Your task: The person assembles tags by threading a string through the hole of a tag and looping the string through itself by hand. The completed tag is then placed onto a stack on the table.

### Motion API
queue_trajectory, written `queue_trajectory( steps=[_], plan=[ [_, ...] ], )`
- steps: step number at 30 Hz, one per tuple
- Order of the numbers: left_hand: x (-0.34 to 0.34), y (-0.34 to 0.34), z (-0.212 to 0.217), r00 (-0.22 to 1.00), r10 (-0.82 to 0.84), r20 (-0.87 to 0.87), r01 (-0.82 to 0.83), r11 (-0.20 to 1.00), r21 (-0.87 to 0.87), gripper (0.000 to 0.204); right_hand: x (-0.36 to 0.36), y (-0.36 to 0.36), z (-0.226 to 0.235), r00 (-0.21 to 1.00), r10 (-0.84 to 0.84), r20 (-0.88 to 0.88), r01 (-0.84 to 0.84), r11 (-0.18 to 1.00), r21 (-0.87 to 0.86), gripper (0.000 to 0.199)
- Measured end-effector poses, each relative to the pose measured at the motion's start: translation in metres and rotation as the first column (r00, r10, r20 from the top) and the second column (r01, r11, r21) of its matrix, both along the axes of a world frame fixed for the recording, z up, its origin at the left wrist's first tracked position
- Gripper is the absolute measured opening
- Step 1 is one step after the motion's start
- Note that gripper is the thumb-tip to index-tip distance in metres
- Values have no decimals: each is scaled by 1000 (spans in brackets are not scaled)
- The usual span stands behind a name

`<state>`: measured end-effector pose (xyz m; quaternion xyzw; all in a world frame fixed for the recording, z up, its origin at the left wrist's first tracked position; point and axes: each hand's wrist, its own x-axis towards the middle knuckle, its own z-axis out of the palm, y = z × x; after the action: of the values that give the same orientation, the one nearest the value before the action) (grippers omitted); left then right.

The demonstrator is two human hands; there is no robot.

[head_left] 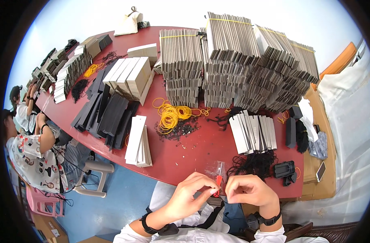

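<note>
At the lower centre of the frame, the left hand [191, 190] is pinching its fingertips together on a small red piece [219, 181], which is sitting just above the near edge of the red counter [185, 154]. The right hand [249, 189] is curling closed right beside it, its fingertips meeting the same spot; a thin black cord [217, 197] seems to be running between the two hands, though it is too small to tell exactly how it is being gripped. A loose heap of black cords [253, 163] is lying just above the right hand, and a fanned row of pale tags [253, 133] is resting beyond it. Yellow rubber bands [170, 115] are piling up in the middle of the counter, with tall bundled stacks of grey cards [233, 60] standing across the upper part. A white stack [138, 141] is lying left of centre. At the left edge, other people are sitting at the counter's far end.
</note>
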<state>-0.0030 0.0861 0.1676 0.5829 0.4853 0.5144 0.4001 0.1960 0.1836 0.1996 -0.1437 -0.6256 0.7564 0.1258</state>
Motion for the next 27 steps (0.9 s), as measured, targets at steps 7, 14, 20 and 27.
queue_trajectory(
  steps=[7, 14, 20, 27],
  plan=[
    [2, -1, -1, 993, -94, -68, 97, 995, 28, 13, -11, -5, -16, 989, -145, -16, 146, 983, 113, 8],
    [-2, 2, -4, 982, -186, 12, 187, 981, -52, 12, -9, -11, -21, 985, -169, -23, 168, 985, -41, 9],
    [-10, 7, -5, 932, -327, 154, 342, 936, -79, 11, -5, -7, -18, 993, -114, 38, 114, 993, -20, 13],
    [-15, 9, -12, 868, -418, 268, 469, 867, -167, 11, -6, -2, -13, 991, -33, 126, 30, 999, 28, 15]
  ],
)
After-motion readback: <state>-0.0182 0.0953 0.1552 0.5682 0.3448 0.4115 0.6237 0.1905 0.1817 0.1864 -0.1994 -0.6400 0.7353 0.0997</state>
